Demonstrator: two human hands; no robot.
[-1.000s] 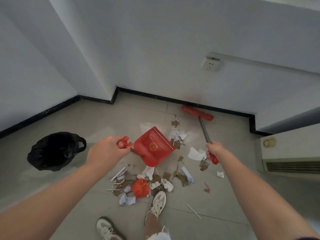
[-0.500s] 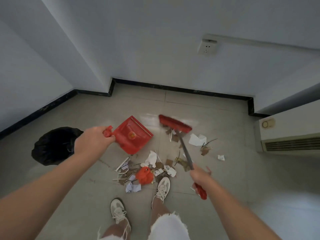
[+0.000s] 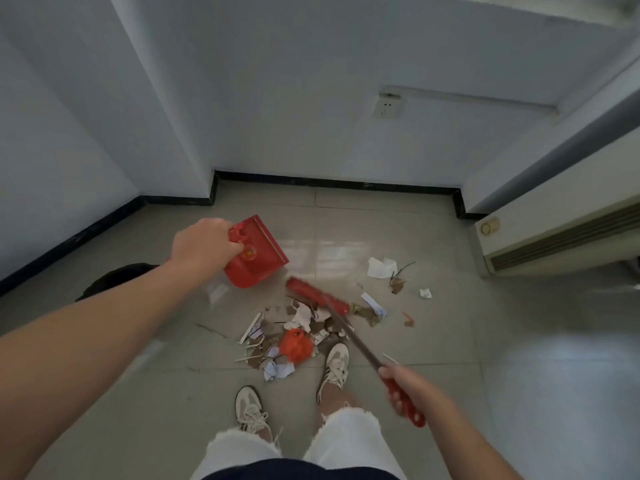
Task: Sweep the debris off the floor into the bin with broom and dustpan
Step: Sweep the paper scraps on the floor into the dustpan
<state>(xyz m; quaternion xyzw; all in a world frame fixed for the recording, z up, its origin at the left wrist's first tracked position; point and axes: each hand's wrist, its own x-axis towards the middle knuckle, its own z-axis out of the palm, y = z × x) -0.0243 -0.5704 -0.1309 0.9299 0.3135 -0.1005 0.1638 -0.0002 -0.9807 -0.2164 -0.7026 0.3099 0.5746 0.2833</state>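
The left hand (image 3: pixel 204 245) is closed around the handle of a red plastic dustpan (image 3: pixel 258 258), a flat, scoop-shaped pan held above the pale, glossy floor tiles (image 3: pixel 433 341); no debris is visible on the pan's exposed face. The right hand (image 3: pixel 407 384) is wrapped around the red grip of a broom (image 3: pixel 320 299), whose thin metal shaft runs far and left to a long red bristle head resting at the far edge of the debris pile (image 3: pixel 291 337). The pile lies just beyond the person's white trainers and consists of torn white paper, brown cardboard scraps, thin sticks and one crumpled orange mesh item (image 3: pixel 296 344). Loose scraps lie apart to the right: a crumpled white sheet (image 3: pixel 381 267), twigs and a small paper ball (image 3: pixel 425 293). A bin lined with a black plastic bag (image 3: pixel 114 280) stands at the left, partly hidden behind the left forearm; its contents cannot be seen.
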